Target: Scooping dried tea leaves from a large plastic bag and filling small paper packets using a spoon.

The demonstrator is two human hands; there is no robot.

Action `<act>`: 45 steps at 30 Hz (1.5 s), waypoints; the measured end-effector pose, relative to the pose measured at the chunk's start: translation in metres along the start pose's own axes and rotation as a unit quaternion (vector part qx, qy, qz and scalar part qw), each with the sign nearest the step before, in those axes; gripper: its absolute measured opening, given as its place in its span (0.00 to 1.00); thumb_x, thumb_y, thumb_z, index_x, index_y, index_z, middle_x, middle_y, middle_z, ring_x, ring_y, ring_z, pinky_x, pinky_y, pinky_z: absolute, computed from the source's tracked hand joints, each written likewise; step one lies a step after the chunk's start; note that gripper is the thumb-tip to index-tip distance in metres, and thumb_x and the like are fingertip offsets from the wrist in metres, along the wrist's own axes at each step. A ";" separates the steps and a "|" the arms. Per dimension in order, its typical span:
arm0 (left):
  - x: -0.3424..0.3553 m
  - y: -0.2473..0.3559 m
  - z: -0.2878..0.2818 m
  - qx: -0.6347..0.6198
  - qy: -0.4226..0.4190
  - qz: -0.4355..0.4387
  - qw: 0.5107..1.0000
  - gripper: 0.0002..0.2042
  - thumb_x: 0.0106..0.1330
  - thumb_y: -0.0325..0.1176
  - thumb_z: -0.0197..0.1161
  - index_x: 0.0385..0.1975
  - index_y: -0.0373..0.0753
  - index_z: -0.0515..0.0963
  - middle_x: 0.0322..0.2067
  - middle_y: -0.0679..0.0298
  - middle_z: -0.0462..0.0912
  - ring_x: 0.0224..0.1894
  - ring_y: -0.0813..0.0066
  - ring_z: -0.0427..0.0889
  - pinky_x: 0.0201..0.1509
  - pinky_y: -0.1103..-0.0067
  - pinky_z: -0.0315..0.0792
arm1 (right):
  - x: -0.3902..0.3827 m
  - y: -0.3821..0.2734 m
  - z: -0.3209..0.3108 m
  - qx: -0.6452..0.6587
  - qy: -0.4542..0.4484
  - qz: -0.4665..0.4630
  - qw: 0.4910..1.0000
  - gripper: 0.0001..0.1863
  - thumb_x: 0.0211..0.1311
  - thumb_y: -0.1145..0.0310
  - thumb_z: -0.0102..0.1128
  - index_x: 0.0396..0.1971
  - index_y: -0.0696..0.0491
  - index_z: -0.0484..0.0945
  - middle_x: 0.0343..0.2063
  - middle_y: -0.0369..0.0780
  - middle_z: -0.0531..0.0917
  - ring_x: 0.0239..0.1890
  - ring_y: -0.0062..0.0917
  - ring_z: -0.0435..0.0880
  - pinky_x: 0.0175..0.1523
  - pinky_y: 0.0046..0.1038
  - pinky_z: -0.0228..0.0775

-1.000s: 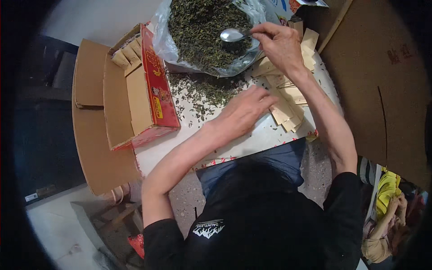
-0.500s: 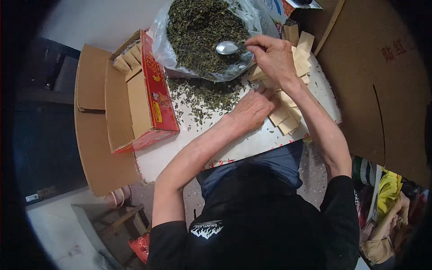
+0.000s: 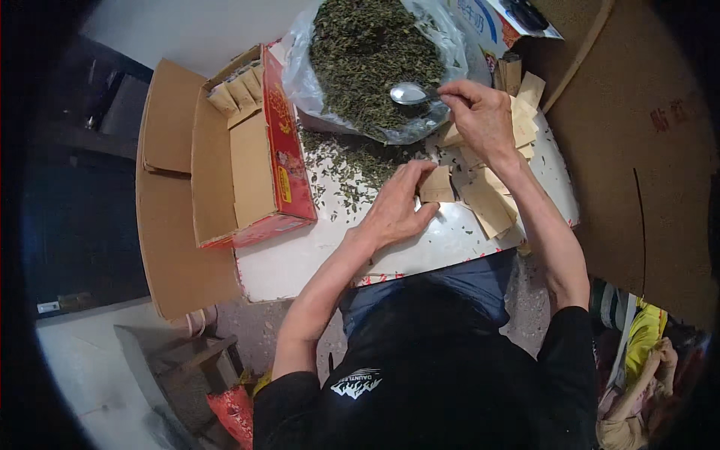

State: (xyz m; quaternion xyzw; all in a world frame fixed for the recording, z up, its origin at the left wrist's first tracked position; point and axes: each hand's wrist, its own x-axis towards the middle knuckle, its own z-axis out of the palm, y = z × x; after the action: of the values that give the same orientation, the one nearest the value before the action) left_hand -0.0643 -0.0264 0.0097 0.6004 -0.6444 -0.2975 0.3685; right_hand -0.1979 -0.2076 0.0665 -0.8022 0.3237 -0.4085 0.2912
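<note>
My right hand pinches the handle of a metal spoon. The spoon's bowl hangs over dried green leaves, which fill a clear plastic bag at the far side of the table. Below it, my left hand has its fingers and thumb at the edges of a small brown paper packet, its dark opening toward the right. More flat brown packets lie loosely piled just right of it, partly under my right forearm.
On the left stands an open red cardboard box with several filled-looking packets at its far end. Loose leaves are scattered on the white tabletop. Large brown cardboard borders the right side. Another person's arm shows at lower right.
My left hand has come off the pile and now has one packet between thumb and fingers. The spoon stays over the leaves in my right hand. The whole view has shifted slightly.
</note>
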 end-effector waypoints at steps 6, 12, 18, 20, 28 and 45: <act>-0.019 -0.004 -0.012 -0.097 0.049 -0.055 0.993 0.34 0.61 0.27 0.71 0.70 0.36 0.66 0.57 0.45 0.80 0.61 0.49 0.84 0.67 0.62 0.81 | 0.003 -0.006 0.007 -0.060 -0.001 -0.076 0.995 0.08 0.68 0.76 0.68 0.43 0.58 0.91 0.30 0.42 0.91 0.28 0.23 0.89 0.35 0.27 0.78; -0.029 -0.003 -0.023 -0.100 0.090 -0.080 0.988 0.35 0.62 0.27 0.73 0.70 0.37 0.66 0.59 0.49 0.82 0.63 0.55 0.84 0.70 0.65 0.81 | 0.013 -0.012 0.008 -0.111 0.009 -0.142 0.984 0.07 0.67 0.79 0.68 0.42 0.57 0.89 0.35 0.45 0.91 0.34 0.33 0.92 0.40 0.32 0.81; -0.037 -0.012 -0.030 -0.112 0.124 -0.099 0.981 0.34 0.62 0.26 0.72 0.70 0.38 0.67 0.59 0.50 0.83 0.62 0.57 0.86 0.69 0.66 0.81 | 0.031 -0.011 0.004 -0.214 0.012 -0.213 0.953 0.07 0.66 0.81 0.67 0.42 0.55 0.87 0.35 0.44 0.89 0.35 0.40 0.91 0.40 0.36 0.82; -0.039 -0.011 -0.034 -0.135 0.118 -0.113 0.977 0.34 0.62 0.26 0.72 0.70 0.39 0.67 0.59 0.50 0.83 0.60 0.56 0.87 0.69 0.65 0.81 | 0.034 -0.017 0.000 -0.239 0.015 -0.227 0.944 0.07 0.66 0.80 0.67 0.42 0.55 0.87 0.34 0.44 0.89 0.35 0.40 0.91 0.39 0.36 0.82; -0.043 -0.014 -0.039 -0.113 0.129 -0.133 0.976 0.34 0.63 0.27 0.72 0.70 0.38 0.68 0.58 0.48 0.84 0.61 0.55 0.87 0.69 0.65 0.80 | 0.039 -0.020 -0.001 -0.350 -0.002 -0.250 0.903 0.12 0.58 0.83 0.65 0.39 0.53 0.86 0.32 0.42 0.87 0.32 0.41 0.90 0.36 0.38 0.83; -0.033 -0.011 -0.037 -0.113 0.122 -0.138 0.977 0.32 0.62 0.28 0.72 0.68 0.37 0.70 0.56 0.48 0.86 0.58 0.54 0.87 0.68 0.64 0.79 | 0.033 -0.007 0.040 -0.203 -0.019 -0.200 0.958 0.08 0.62 0.81 0.65 0.39 0.55 0.88 0.31 0.46 0.88 0.33 0.43 0.90 0.38 0.39 0.82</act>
State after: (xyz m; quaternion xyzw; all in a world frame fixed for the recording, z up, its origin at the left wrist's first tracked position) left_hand -0.0274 0.0075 0.0166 0.6698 -0.4682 -0.3407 0.4648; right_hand -0.1469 -0.2199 0.0671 -0.9006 0.2268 -0.3687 0.0402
